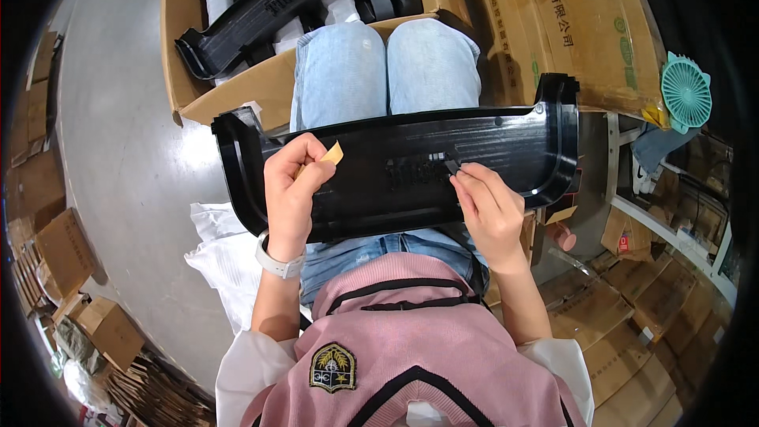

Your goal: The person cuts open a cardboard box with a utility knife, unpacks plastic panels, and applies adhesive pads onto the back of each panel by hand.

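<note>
Across my lap lies a long black plastic panel [360, 182] with raised, curved ends and a cluster of slots near its middle. My left hand [294, 178] is above the panel's left part, its thumb and fingers pinching a small yellow paper strip [334, 154]. Over the slots, my right hand [490, 209] pinches a small black piece [451, 164] between thumb and fingertips. The piece is close to the panel's surface; whether it touches cannot be made out.
Beyond my knees an open cardboard box [229, 103] holds a similar black panel [277, 12] and pale wrapped rolls. A large carton [553, 24] stands at right, with a turquoise fan [686, 92] at its corner. White sheeting [217, 249] lies at left; flattened cardboard [609, 340] lies lower right.
</note>
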The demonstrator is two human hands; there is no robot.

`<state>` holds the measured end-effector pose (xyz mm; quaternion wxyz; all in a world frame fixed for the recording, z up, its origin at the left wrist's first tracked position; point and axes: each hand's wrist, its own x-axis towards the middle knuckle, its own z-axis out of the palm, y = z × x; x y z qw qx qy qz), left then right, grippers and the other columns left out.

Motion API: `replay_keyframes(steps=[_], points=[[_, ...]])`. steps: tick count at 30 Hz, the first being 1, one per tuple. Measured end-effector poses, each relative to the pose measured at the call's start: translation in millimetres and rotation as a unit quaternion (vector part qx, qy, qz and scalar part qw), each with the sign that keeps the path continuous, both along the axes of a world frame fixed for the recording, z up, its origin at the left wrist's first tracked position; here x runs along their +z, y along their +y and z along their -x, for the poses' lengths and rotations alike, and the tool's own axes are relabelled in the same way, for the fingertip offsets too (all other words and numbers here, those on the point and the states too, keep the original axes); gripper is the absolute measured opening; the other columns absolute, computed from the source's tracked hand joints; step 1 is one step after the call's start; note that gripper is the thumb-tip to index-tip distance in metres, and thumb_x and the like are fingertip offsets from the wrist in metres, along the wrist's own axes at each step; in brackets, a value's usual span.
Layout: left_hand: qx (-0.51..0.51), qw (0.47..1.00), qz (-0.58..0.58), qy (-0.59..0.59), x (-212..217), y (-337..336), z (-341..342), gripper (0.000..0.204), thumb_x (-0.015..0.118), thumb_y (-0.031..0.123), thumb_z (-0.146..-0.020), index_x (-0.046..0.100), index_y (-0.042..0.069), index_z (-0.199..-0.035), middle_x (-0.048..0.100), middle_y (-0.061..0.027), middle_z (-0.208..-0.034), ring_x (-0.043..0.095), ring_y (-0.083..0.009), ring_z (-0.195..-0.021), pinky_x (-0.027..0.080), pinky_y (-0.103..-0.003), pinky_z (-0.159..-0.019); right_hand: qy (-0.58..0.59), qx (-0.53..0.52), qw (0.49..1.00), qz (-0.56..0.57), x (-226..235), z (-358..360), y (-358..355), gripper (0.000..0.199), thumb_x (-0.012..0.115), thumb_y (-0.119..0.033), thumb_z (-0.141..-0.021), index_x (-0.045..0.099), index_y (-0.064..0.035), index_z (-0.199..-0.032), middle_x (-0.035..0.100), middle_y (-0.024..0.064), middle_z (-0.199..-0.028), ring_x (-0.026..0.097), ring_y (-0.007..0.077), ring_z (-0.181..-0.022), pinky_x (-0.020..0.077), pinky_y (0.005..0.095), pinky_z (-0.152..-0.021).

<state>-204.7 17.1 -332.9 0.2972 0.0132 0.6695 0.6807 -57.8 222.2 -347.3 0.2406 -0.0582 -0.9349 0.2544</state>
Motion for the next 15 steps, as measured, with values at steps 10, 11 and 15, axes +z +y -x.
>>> replay_keyframes(steps=[10,11,15], points=[[-0.003,1.000,-0.009,-0.013,-6.3,0.8,-2.1,0.011,0.055,0.003,-0.072,0.047,0.005,-0.065,0.038,0.0071,-0.057,0.029,-0.0007,-0.052,0.019,-0.020,-0.048,-0.009,0.007,1.000,-0.008,-5.3,0.1,-0.9,0.014,0.071,0.003,-0.068,0.063,0.0034,-0.080,0.063,0.0126,-0.084,0.063,0.0237,-0.063,0.0502,0.0281,-0.052],[-0.005,1.000,-0.007,-0.013,-5.8,1.1,-2.1,0.011,0.055,0.003,-0.072,0.047,0.005,-0.065,0.038,0.0070,-0.058,0.029,-0.0007,-0.052,0.019,-0.020,-0.048,-0.009,0.007,1.000,-0.008,-5.0,0.0,-1.0,0.014,0.071,0.003,-0.068,0.063,0.0034,-0.080,0.063,0.0126,-0.084,0.063,0.0237,-0.063,0.0502,0.0281,-0.052],[-0.005,1.000,-0.008,-0.013,-7.4,1.6,-2.6,0.011,0.055,0.002,-0.073,0.047,0.005,-0.065,0.038,0.0070,-0.058,0.029,-0.0007,-0.052,0.020,-0.020,-0.048,-0.011,0.005,1.000,-0.011,-5.0,-0.7,-0.9,0.014,0.071,0.003,-0.069,0.063,0.0034,-0.080,0.063,0.0126,-0.084,0.062,0.0236,-0.063,0.0500,0.0281,-0.052]])
